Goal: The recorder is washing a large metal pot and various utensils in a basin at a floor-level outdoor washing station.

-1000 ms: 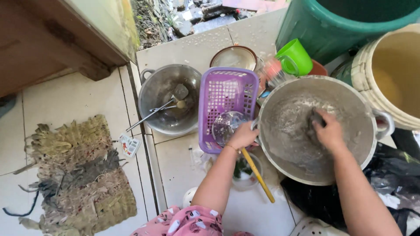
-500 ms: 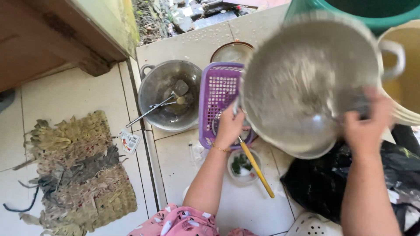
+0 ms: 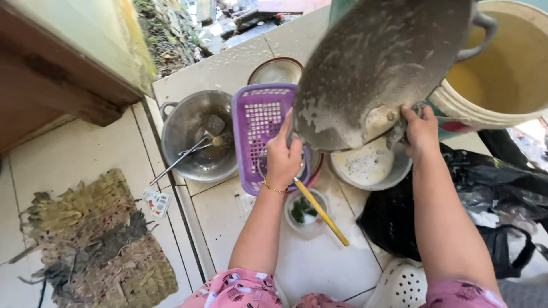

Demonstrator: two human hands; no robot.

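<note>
We have the big round soapy metal pot [image 3: 377, 68] tipped up at twelve o'clock, our left hand [image 3: 282, 157] clenched on its lower rim, our right hand [image 3: 421, 130] pressing a grey scrubbing pad [image 3: 397, 132] against its edge. We judge scrubbing underway; rinsing likely follows. A purple slotted plastic basket [image 3: 260, 122] sits at ten o'clock.

Tilted pot [image 3: 377, 68] blocks the middle (basket [image 3: 260, 131] beside) — bare tiles [image 3: 331, 268] below
</note>
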